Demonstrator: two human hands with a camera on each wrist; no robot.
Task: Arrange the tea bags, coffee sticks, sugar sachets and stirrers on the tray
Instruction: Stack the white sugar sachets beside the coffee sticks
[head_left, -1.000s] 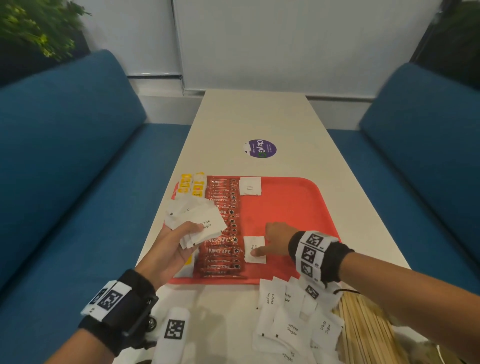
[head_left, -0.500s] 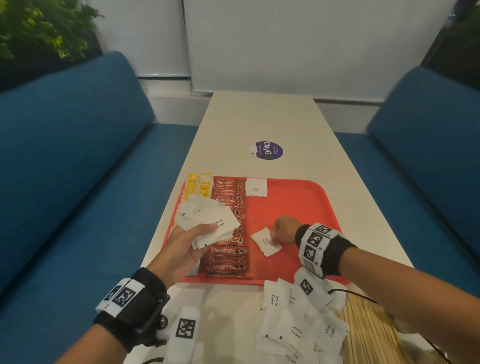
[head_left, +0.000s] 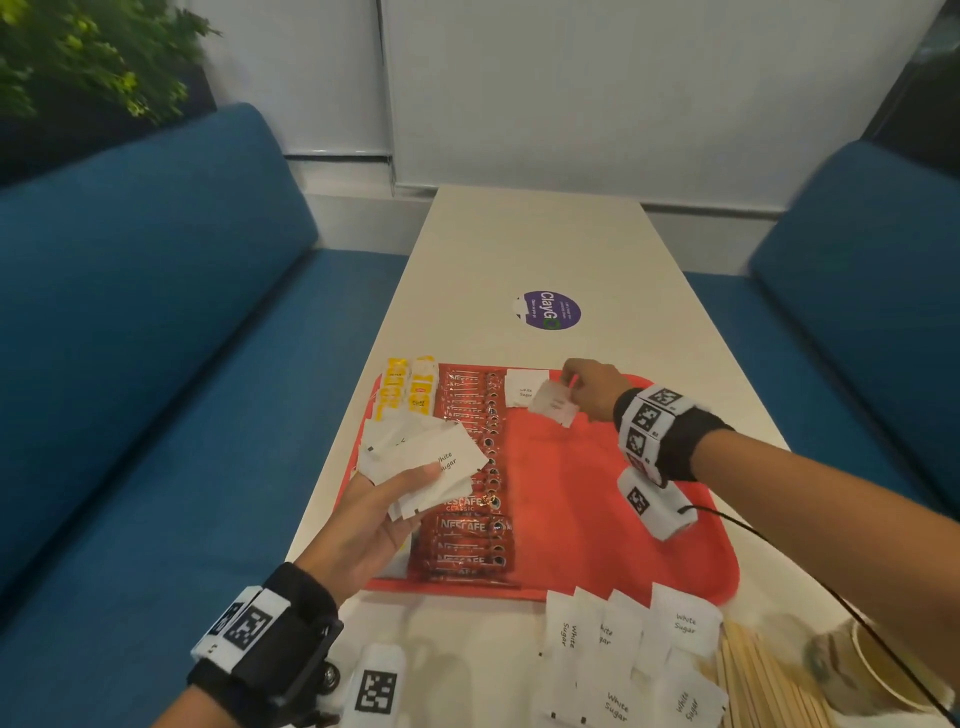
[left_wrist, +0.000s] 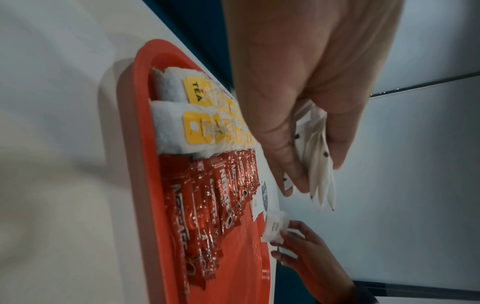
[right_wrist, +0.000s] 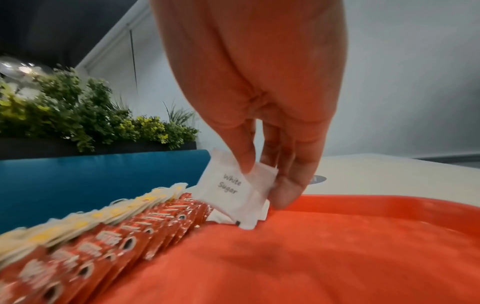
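Observation:
On the red tray (head_left: 597, 499) lie yellow tea bags (head_left: 408, 387) at the far left and a row of red coffee sticks (head_left: 475, 467) beside them. One white sugar sachet (head_left: 523, 387) lies at the tray's far edge. My right hand (head_left: 584, 389) pinches another sugar sachet (head_left: 555, 404) (right_wrist: 233, 189) just over it, its lower corner close to the tray. Above the tray's left side, my left hand (head_left: 384, 499) holds a fan of several sugar sachets (head_left: 426, 460) (left_wrist: 318, 162). Loose sugar sachets (head_left: 628, 654) and wooden stirrers (head_left: 758, 680) lie on the table in front of the tray.
A paper cup (head_left: 883, 670) stands at the near right table edge beside the stirrers. A purple round sticker (head_left: 550, 310) is on the table beyond the tray. Blue sofas (head_left: 130, 338) flank the table, and a plant (head_left: 88, 57) stands at the back left.
My right hand picked the sachet up from the tray's near middle and carried it to the far edge, beside the sachet lying there. The left hand kept its fan of sachets.

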